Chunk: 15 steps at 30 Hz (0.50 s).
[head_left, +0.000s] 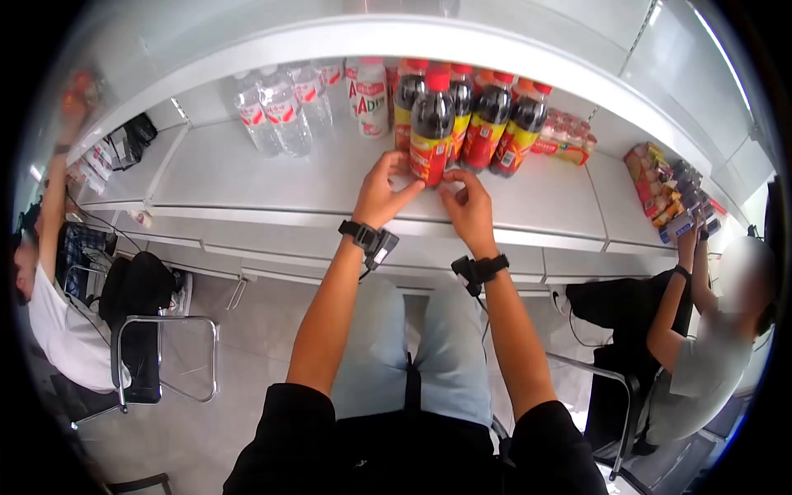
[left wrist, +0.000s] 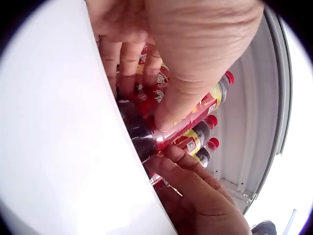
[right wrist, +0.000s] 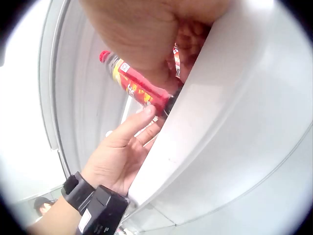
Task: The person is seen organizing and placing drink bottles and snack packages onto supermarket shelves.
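White shelf (head_left: pixel 330 181), head view: front-most dark-drink bottle with red cap and red-and-yellow label (head_left: pixel 431 136) stands upright near the front edge, ahead of similar red-capped dark bottles (head_left: pixel 483 130) grouped behind and to its right; left hand (head_left: pixel 384 191) at its lower left side, thumb on the label near the base, fingers partly bent round toward the far side; right hand (head_left: pixel 469 210) at the lower right, thumb and forefinger bent in at the base, so the bottle sits gripped between both hands; wrist views close and partly cut off by the shelf edge, the right hand's remaining fingers probably curled, hard to make out. Left of the grouped bottles, white bottles with red and green lettering (head_left: pixel 372 103); farther left, clear plastic water bottles with red-and-white labels (head_left: pixel 285 111); to the right, a red-and-yellow pack of small bottles (head_left: pixel 565 139); black strapped wrist cameras on both wrists; one person in a white top (head_left: pixel 70 330) off to the left, another in a grey top (head_left: pixel 701 363) at the right, hands at stacked goods.
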Each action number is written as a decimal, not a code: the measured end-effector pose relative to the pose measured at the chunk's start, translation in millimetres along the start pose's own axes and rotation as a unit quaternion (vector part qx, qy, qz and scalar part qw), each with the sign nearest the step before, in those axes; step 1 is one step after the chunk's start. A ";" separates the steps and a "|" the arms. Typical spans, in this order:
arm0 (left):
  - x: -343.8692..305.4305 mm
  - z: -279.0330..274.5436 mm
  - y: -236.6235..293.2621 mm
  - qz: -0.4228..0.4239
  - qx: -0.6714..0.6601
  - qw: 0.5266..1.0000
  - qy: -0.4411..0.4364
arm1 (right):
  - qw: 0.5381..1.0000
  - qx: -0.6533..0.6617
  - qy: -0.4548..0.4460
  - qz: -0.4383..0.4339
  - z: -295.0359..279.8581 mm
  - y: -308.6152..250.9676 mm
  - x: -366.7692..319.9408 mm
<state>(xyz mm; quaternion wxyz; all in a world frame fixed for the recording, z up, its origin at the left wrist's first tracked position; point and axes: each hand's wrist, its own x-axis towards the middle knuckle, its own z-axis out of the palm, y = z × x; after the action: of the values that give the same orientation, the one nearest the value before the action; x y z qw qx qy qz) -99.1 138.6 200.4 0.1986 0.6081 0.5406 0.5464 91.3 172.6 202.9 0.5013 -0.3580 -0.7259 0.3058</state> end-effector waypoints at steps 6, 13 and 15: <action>2.9 0.7 1.7 -0.023 -0.020 1.000 0.005 | 1.000 0.003 0.002 0.020 3.7 0.6 0.3; 2.5 2.6 0.0 -0.021 -0.021 0.999 0.013 | 0.999 0.023 -0.023 0.044 -0.8 1.1 -0.4; 2.9 3.0 -6.6 -0.011 -0.023 1.000 0.019 | 0.999 0.019 -0.022 0.046 -1.3 -1.6 0.8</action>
<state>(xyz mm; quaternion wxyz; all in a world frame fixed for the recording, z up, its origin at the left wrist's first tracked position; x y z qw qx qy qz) -99.9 144.4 195.3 0.2085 0.5872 0.5380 0.5677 92.0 172.4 205.0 0.4772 -0.3747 -0.7137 0.3500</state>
